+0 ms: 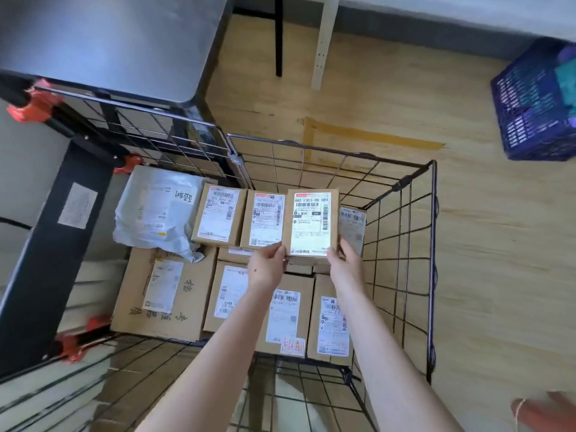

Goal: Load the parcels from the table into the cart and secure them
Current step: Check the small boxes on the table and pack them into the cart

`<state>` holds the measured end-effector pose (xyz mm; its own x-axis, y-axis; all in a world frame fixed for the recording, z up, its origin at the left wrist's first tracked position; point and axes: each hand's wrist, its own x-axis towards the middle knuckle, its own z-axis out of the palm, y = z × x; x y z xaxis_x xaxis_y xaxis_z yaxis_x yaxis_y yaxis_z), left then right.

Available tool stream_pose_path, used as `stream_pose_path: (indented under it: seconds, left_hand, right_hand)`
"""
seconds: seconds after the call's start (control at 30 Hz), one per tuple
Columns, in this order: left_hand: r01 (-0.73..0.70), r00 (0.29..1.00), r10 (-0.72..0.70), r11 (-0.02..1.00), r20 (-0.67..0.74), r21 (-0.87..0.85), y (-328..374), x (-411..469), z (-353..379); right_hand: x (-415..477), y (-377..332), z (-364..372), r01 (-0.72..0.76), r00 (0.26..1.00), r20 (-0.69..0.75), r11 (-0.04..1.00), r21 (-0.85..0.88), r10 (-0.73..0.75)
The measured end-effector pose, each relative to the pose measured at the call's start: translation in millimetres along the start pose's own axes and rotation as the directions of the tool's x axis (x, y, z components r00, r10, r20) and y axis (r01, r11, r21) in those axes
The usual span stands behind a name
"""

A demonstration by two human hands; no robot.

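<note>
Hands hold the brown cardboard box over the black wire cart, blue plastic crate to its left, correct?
No: head view shows the blue plastic crate right of the black wire cart; left hand and right hand hold the brown cardboard box.

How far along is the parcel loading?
Mostly loaded: the cart holds a bag and many boxes. In hand: the left hand and right hand grip a small box by its near corners. Left: set it down and secure the load; no strap or cover shows. The visible part of the table bears no parcels.
</note>
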<state>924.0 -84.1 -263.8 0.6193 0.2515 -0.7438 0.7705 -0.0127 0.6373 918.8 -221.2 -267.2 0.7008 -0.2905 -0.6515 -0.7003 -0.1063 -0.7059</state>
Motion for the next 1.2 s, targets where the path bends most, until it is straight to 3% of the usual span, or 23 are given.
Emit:
stream_pose_path:
  seconds: [0.17, 0.33, 0.47, 0.6, 0.8, 1.2]
  left_hand:
    - [-0.009, 1.0, 0.01, 0.997, -0.006, 0.071, -13, 33, 9]
    - [0.028, 0.996, -0.026, 0.999, -0.085, 0.027, -21, 53, 18]
    - [0.005, 0.992, 0.013, 0.99, -0.127, 0.144, -28, 66, 22]
    - [-0.019, 0.982, 0.068, 0.963, -0.175, 0.269, -34, 71, 24]
    - [0.019, 0.949, 0.068, 0.962, -0.306, 0.272, -35, 69, 15]
    - [-0.109, 0.967, 0.197, 0.896, -0.165, 0.43, -38, 61, 7]
  right_hand:
    - [27, 17, 14, 0.007, 0.999, -0.054, 0.999, 0.032, -0.005]
    - [42, 35, 21, 0.026, 0.991, -0.131, 0.998, -0.054, -0.033]
    - [56, 43, 22, -0.003, 0.974, -0.227, 0.997, -0.079, -0.015]
    - [63, 45, 28, -0.025, 0.966, -0.257, 0.998, -0.061, 0.009]
    - [68, 46, 27, -0.032, 0.97, -0.241, 0.995, -0.09, 0.01]
    - [60, 48, 27, -0.02, 0.977, -0.211, 0.974, -0.224, -0.029]
